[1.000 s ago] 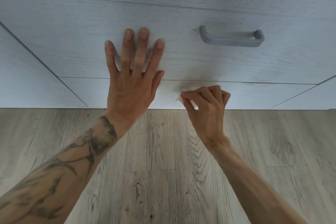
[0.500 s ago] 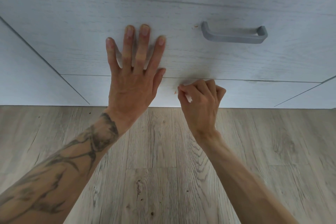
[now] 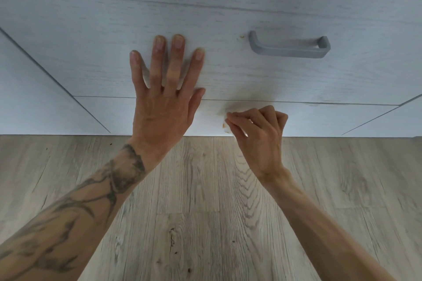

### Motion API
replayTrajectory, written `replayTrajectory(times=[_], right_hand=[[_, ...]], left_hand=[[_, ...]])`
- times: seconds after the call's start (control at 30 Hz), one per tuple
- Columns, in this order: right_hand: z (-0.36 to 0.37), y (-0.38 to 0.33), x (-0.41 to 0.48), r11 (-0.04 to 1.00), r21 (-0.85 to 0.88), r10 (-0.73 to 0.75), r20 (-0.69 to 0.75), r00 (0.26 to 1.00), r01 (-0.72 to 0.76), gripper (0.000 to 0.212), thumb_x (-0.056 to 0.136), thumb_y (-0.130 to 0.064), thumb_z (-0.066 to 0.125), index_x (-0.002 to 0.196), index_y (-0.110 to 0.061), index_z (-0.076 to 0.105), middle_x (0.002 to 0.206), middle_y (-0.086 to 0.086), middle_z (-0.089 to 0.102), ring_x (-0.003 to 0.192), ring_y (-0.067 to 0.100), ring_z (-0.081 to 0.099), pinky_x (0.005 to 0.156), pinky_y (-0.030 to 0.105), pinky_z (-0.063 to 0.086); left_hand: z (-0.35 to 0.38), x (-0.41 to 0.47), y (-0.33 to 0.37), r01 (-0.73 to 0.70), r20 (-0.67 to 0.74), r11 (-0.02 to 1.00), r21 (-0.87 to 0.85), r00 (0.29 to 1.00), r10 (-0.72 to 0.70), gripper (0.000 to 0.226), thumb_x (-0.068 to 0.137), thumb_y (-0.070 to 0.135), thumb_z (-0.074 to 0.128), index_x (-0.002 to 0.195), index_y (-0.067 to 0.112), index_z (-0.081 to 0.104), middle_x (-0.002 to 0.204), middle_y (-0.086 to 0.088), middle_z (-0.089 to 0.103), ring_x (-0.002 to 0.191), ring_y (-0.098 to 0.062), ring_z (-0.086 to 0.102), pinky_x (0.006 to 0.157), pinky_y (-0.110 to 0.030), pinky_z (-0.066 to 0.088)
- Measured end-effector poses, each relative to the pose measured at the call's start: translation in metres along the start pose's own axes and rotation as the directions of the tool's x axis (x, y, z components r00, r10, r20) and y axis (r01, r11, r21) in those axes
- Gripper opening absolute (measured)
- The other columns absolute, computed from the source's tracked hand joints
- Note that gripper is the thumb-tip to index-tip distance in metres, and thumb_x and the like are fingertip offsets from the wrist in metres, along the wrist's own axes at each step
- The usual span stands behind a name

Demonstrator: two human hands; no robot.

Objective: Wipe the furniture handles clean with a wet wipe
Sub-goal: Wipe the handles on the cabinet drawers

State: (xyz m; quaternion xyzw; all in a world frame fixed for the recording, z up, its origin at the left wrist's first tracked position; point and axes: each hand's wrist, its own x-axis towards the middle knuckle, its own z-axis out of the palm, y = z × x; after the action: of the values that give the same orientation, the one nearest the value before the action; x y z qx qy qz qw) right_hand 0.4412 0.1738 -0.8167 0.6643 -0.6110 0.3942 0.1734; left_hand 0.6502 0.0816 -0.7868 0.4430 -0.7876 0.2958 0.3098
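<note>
a: what is the left hand doing?
b: it lies flat on the pale drawer front, fingers straight and spread, with the thumb out to the side over the seam at the drawer's lower edge. it holds nothing. the forearm behind it carries a dark tattoo.
a: and the right hand?
b: curled up, lower down, in front of the panel under the drawer, just above the wooden floor. its fingers and thumb pinch a small white wet wipe. only a bit of it pokes out at the fingertips, with an orange-brown smear on it. that spot is blurred, so i cannot tell whether the wipe touches the panel.
a: where is the handle?
b: the grey bar handle sits on the drawer front, up and to the right of both hands, well apart from the wipe. a small brownish speck shows just beside its left end.
a: do the hands touch?
b: no, a strip of panel shows between the left thumb and the right fingertips.
</note>
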Motion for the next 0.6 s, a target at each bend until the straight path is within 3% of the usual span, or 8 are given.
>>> replayTrajectory(times=[0.23,0.43,0.6], right_hand=[[-0.034,0.057,-0.005,1.0,0.025,-0.002,0.048,0.999,0.001,0.009,0.088,-0.021,0.089,0.096,-0.018,0.086,0.094,-0.006,0.079,0.083,0.03,0.061,0.077,0.045,0.039],[-0.032,0.053,-0.008,0.998,0.063,0.024,0.043,0.999,-0.027,0.008,0.089,-0.015,0.087,0.096,-0.015,0.085,0.092,-0.005,0.079,0.091,0.018,0.052,0.085,0.032,0.03],[-0.033,0.053,-0.005,0.998,0.03,-0.048,0.073,0.996,0.046,0.005,0.091,-0.015,0.086,0.096,-0.015,0.084,0.091,-0.005,0.078,0.089,0.02,0.054,0.082,0.034,0.036]], left_hand=[[0.003,0.001,0.0,-0.002,-0.012,1.0,-0.007,1.0,0.002,0.083,0.115,0.049,0.046,0.17,0.016,-0.006,0.169,-0.017,-0.007,0.157,-0.042,0.0,0.128,-0.066,-0.006],[0.001,0.001,-0.001,-0.003,0.003,1.0,-0.007,1.0,0.003,0.085,0.115,0.048,0.046,0.17,0.015,-0.009,0.168,-0.021,-0.001,0.156,-0.045,-0.001,0.127,-0.068,-0.004],[0.0,0.002,-0.001,-0.002,0.014,1.0,-0.005,1.0,0.003,0.086,0.115,0.049,0.047,0.17,0.014,-0.008,0.167,-0.024,0.006,0.155,-0.048,0.006,0.124,-0.073,0.006]])
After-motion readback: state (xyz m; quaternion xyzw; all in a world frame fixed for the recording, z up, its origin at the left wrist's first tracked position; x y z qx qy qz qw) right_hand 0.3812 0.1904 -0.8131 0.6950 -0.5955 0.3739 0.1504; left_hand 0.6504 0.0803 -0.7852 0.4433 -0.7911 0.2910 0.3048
